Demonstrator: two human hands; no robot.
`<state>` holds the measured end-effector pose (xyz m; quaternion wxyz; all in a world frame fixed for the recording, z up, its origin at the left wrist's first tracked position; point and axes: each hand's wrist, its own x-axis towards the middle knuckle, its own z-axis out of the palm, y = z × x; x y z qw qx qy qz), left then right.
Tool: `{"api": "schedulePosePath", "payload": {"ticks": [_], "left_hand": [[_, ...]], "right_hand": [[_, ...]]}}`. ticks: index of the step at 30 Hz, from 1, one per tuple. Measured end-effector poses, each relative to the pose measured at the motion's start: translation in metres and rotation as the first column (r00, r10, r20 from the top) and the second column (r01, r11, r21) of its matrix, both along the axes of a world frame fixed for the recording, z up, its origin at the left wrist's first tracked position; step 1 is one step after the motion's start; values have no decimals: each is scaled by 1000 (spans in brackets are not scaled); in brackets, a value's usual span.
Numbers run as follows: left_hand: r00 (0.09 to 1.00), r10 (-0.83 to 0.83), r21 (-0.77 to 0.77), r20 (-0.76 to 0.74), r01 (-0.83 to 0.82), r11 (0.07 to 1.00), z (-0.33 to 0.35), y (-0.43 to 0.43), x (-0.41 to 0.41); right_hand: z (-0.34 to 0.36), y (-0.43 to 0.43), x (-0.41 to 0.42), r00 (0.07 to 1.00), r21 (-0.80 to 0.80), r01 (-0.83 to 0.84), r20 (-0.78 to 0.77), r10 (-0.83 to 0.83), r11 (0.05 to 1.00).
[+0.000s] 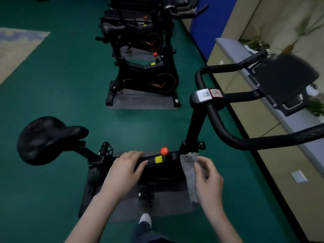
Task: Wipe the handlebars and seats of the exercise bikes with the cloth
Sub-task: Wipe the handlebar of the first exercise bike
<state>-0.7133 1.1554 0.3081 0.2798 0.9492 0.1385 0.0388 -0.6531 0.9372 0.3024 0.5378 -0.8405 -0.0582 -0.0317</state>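
the right hand (208, 178) holds the grey fuzzy cloth (189, 174) near the middle of the view; its grip is narrow, thumb and fingertips pinching the upper part of the fabric while the rest hangs down in a long folded strip. the cloth is just in front of the near black exercise bike frame (157, 170), beside the base of the handlebar post and not on the bars or the saddle. the left hand (126, 171) has a wide, loose grip that holds nothing, its fingers nearly straight over the top of the frame; whether they touch it i cannot tell.

on the frame between the hands sit a round red knob (164, 151) and a small yellow label (158, 159). the black padded saddle (47, 139) is to the left, well apart from the cloth. the curved black handlebars (217, 120) rise to the right, with a dark flat console tray (284, 79) at their far end. the bike stands on a grey floor mat (166, 202) laid on the green floor (52, 85).

farther off, a second black exercise bike (149, 76) stands on its own mat, with more behind it. along the right wall runs a long pale planter ledge (233, 48) with blurred green plants (315, 106) in it. a white shoe tip (145, 219) shows at the near edge.
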Motion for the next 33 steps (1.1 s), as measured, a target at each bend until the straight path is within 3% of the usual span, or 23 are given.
{"api": "schedulePosePath", "payload": {"ticks": [12,19,24,29,33], "left_hand": [[954,-283,-8,96,285,959,19,8,116],[839,-497,7,220,508,861,29,13,183],[678,-636,56,368,666,743,38,19,231],[559,-692,89,457,745,661,45,11,282],[457,-740,115,493,809,577,45,-5,311]], "right_hand": [[19,34,46,988,-4,124,90,-123,992],[22,58,65,924,-8,353,160,-347,936],[37,83,80,811,27,553,212,-545,833],[59,98,115,637,47,724,339,-693,688],[69,97,146,498,-55,848,425,-756,527]]}}
